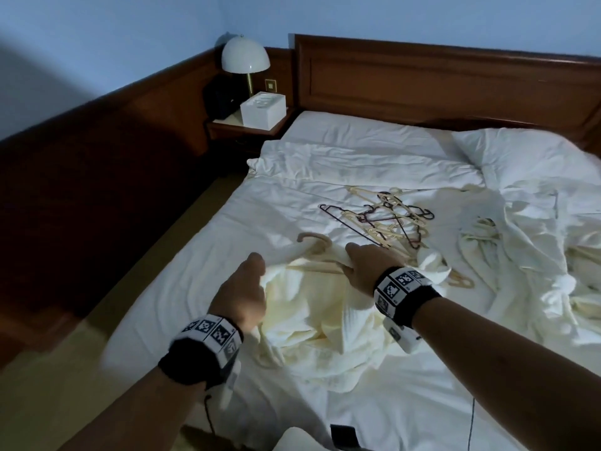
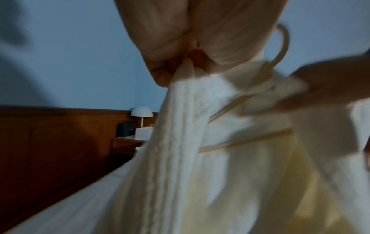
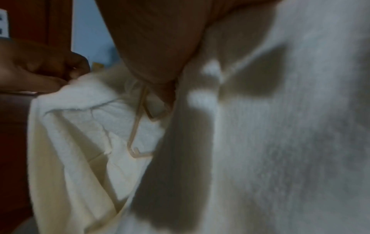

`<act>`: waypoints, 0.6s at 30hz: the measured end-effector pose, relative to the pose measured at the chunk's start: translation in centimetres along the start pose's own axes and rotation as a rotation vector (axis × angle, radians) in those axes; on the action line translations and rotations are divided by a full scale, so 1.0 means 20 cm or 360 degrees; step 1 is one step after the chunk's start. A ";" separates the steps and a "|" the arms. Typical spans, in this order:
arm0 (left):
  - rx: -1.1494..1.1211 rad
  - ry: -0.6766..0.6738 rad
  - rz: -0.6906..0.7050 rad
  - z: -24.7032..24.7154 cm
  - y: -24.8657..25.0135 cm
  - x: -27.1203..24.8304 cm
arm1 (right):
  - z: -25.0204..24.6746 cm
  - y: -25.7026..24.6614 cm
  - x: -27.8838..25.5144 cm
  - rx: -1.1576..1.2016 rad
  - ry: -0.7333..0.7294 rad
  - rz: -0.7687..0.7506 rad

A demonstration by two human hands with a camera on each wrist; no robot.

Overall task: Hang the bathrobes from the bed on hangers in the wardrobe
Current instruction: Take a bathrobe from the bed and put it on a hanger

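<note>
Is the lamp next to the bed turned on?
No, the lamp on the nightstand gives no glow, and the corner around it is dim.

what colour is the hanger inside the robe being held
Cream or beige, close to the bathrobe itself; the hanger shows best in the left wrist view.

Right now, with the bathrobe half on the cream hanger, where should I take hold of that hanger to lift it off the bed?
Take the cream hanger by its hook and neck, coming from above on the headboard side. The hook curls clear of the bathrobe, while the shoulders are buried in cloth. The left hand and right hand now pinch only fabric at the collar.
</note>
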State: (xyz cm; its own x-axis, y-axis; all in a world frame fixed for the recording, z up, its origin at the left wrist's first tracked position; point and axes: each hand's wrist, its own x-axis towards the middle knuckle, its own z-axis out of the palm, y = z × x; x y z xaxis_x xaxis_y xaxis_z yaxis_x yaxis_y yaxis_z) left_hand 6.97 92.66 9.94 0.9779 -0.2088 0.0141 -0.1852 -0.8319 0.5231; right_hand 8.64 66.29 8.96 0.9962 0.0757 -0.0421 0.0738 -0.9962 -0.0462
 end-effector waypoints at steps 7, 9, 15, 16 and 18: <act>-0.0473 0.0166 0.0512 0.01 0.03 -0.08 | -0.17 -0.05 -0.02 0.0292 0.0199 -0.0201; -0.0149 0.0544 0.0400 -0.06 -0.07 -0.06 | -0.20 -0.06 -0.03 0.0310 0.0159 -0.0273; 0.0164 -0.0320 0.0087 -0.12 -0.30 -0.20 | -0.25 -0.26 0.07 0.0329 -0.0020 -0.0586; 0.0126 -0.0314 0.0027 -0.14 -0.35 -0.23 | -0.25 -0.31 0.10 0.0315 -0.0100 -0.0647; 0.0114 -0.0224 -0.0121 -0.19 -0.46 -0.29 | -0.25 -0.42 0.16 0.0322 -0.0257 -0.0760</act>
State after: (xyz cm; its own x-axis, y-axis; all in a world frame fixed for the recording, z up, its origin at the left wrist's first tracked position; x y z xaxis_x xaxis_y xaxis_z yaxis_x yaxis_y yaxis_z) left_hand 3.32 103.57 8.28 0.9670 -0.2096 -0.1451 -0.1227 -0.8815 0.4560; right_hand 11.45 74.77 14.18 0.8331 0.5396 -0.1214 0.4906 -0.8223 -0.2885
